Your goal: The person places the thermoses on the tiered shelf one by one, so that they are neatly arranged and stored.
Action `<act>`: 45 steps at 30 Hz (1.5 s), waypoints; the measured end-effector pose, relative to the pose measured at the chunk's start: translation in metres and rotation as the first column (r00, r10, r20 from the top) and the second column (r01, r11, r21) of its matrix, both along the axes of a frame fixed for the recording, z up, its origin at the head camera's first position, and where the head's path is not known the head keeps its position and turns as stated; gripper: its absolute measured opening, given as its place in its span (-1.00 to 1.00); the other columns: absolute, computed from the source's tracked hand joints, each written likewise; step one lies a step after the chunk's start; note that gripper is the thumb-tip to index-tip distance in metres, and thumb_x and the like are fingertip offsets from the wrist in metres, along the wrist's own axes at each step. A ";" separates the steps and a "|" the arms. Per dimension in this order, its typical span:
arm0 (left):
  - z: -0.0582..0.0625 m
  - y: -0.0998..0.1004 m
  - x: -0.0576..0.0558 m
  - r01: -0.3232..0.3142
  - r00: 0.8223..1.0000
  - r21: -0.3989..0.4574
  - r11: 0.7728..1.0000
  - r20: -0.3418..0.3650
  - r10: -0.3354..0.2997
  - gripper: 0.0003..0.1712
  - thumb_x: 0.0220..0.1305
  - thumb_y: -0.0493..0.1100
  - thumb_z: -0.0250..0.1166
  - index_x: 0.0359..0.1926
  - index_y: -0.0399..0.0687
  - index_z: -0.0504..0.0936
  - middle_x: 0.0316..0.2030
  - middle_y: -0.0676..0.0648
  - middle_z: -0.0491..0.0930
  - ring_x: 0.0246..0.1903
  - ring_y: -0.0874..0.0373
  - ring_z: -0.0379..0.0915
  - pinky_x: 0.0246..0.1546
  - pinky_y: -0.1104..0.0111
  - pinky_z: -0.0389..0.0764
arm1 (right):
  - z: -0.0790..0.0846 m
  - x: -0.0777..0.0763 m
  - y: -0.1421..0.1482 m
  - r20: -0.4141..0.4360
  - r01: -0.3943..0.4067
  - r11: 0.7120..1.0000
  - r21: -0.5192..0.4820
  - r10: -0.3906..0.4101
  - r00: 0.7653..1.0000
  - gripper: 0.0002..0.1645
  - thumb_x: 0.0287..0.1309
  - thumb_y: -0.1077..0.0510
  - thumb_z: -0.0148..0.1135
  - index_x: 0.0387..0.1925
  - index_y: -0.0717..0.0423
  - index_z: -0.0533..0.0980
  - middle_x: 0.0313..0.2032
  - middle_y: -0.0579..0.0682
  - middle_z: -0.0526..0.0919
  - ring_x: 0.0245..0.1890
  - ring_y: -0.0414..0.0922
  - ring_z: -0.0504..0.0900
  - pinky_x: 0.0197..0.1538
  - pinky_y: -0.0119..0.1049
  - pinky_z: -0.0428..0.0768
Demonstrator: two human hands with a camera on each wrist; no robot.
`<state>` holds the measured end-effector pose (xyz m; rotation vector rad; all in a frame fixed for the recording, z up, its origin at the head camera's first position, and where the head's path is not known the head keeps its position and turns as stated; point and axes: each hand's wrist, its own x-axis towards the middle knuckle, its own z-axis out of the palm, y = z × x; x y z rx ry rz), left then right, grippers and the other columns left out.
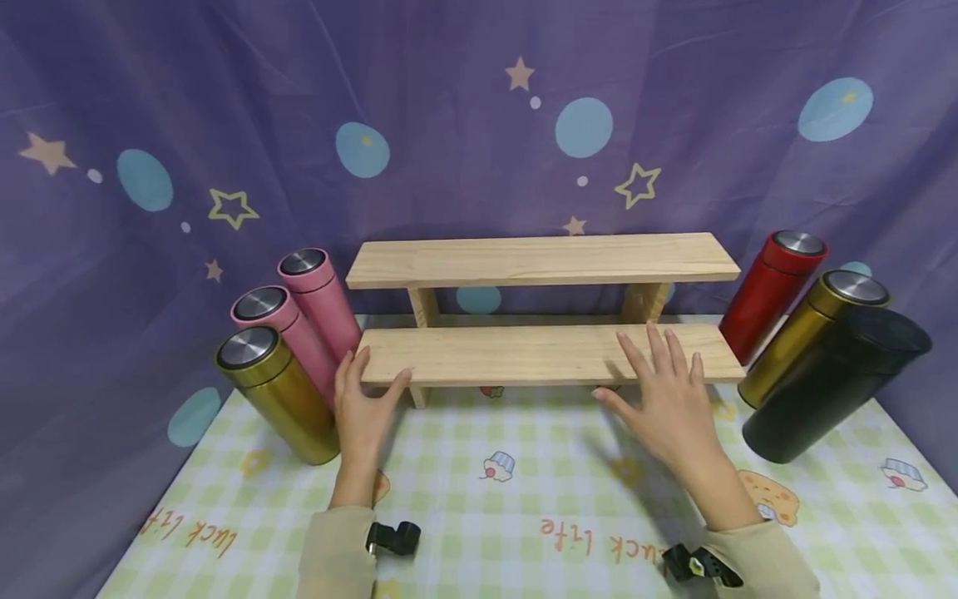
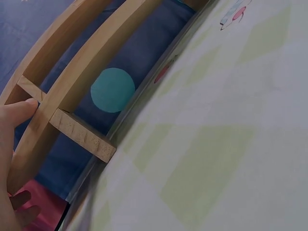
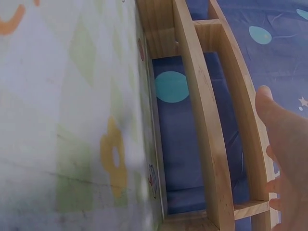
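Observation:
A two-tier wooden shelf [image 1: 479, 356] stands in the middle of the table, its upper board [image 1: 539, 260] set behind the lower one. At the lower board's left end is my left hand [image 1: 362, 420], thumb and fingers spread about the corner; whether they press the wood I cannot tell. Its thumb [image 2: 24, 110] shows near the board in the left wrist view. My right hand [image 1: 669, 412] is spread wide over the right part of the lower board, holding nothing. In the right wrist view its thumb [image 3: 264, 98] points up beside the shelf.
Left of the shelf stand two pink bottles [image 1: 322, 295] and a gold bottle [image 1: 288, 403], close to my left hand. On the right are a red bottle [image 1: 767, 295], another gold bottle [image 1: 812, 333] and a black bottle [image 1: 823, 391]. A checked cloth [image 1: 464, 499] covers the table; a purple curtain [image 1: 464, 191] hangs behind.

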<state>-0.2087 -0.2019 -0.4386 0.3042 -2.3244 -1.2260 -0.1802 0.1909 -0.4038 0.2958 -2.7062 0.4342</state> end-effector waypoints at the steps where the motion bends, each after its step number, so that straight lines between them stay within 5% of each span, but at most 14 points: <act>1: 0.000 0.001 -0.001 -0.001 1.000 -0.001 1.000 0.004 0.001 -0.06 0.08 0.22 0.48 0.41 0.00 0.37 0.47 -0.16 0.11 0.42 -0.21 0.03 0.33 -0.14 0.13 | 0.001 0.000 0.000 -0.002 -0.004 1.000 -0.006 0.003 1.000 0.04 0.17 -0.46 0.17 0.53 -0.14 0.11 0.51 0.24 -0.04 0.49 0.26 -0.12 0.35 0.39 -0.11; 14: -0.003 -0.002 0.000 0.024 0.999 -0.038 0.999 0.048 -0.022 0.03 0.02 0.23 0.52 0.42 -0.08 0.31 0.40 -0.25 0.16 0.37 -0.24 0.09 0.32 -0.10 0.16 | 0.017 0.016 -0.001 -0.087 -0.048 0.990 -0.135 0.037 0.996 -0.01 0.18 -0.29 0.30 0.53 -0.17 0.12 0.45 0.21 0.18 0.40 0.24 0.18 0.30 0.27 0.18; 23: -0.002 -0.005 -0.001 0.017 0.999 -0.008 1.000 0.051 -0.016 0.07 -0.01 0.23 0.54 0.43 -0.09 0.29 0.41 -0.22 0.14 0.38 -0.19 0.10 0.32 -0.07 0.19 | 0.021 0.049 0.017 -0.185 -0.026 0.958 -0.287 -0.029 0.982 -0.04 0.04 -0.06 0.50 0.45 -0.20 0.29 0.37 -0.01 0.39 0.27 0.17 0.42 -0.08 0.31 0.46; 27: -0.001 -0.005 -0.001 0.026 0.998 -0.016 1.000 0.058 -0.025 0.07 0.00 0.24 0.53 0.43 -0.10 0.29 0.41 -0.23 0.14 0.38 -0.20 0.10 0.32 -0.07 0.19 | 0.018 0.064 0.033 -0.290 -0.041 0.935 -0.352 -0.067 0.955 -0.02 -0.13 0.10 0.59 0.39 -0.16 0.39 0.30 -0.03 0.49 0.29 -0.12 0.44 0.12 -0.11 0.50; 31: 0.000 -0.003 0.000 0.036 0.997 -0.018 0.999 0.069 -0.035 0.06 0.02 0.24 0.52 0.43 -0.10 0.29 0.40 -0.24 0.14 0.37 -0.22 0.10 0.32 -0.07 0.19 | 0.012 0.078 0.054 -0.328 -0.048 0.917 -0.396 -0.092 0.940 -0.02 -0.20 0.23 0.60 0.35 -0.09 0.44 0.28 -0.09 0.50 0.28 -0.48 0.30 0.19 -0.70 0.15; 36: -0.001 -0.003 0.000 0.036 0.996 -0.018 0.999 0.078 -0.034 0.06 0.02 0.25 0.51 0.43 -0.08 0.28 0.41 -0.23 0.13 0.37 -0.22 0.10 0.30 -0.08 0.20 | 0.006 0.092 0.078 -0.308 -0.022 0.907 -0.421 -0.120 0.944 -0.04 -0.15 0.24 0.59 0.36 -0.08 0.43 0.30 -0.11 0.47 0.27 -0.54 0.27 0.18 -0.73 0.14; 41: 0.000 -0.002 0.001 0.032 0.996 -0.015 0.999 0.081 -0.031 0.05 0.03 0.25 0.50 0.43 -0.08 0.27 0.42 -0.22 0.12 0.38 -0.21 0.09 0.30 -0.08 0.20 | -0.002 0.100 0.100 -0.370 -0.065 0.897 -0.438 -0.114 0.922 -0.19 0.02 0.10 0.54 0.32 0.09 0.45 0.27 -0.17 0.49 0.24 -0.51 0.34 0.21 -0.68 0.21; 45: 0.001 -0.002 0.001 0.028 0.996 -0.016 0.999 0.089 -0.027 0.06 0.04 0.26 0.50 0.44 -0.07 0.26 0.42 -0.21 0.12 0.37 -0.21 0.10 0.28 -0.09 0.22 | -0.005 0.105 0.114 -0.375 -0.045 0.881 -0.472 -0.154 0.914 -0.27 0.07 0.19 0.49 0.30 0.15 0.47 0.26 -0.22 0.50 0.23 -0.50 0.38 0.20 -0.67 0.24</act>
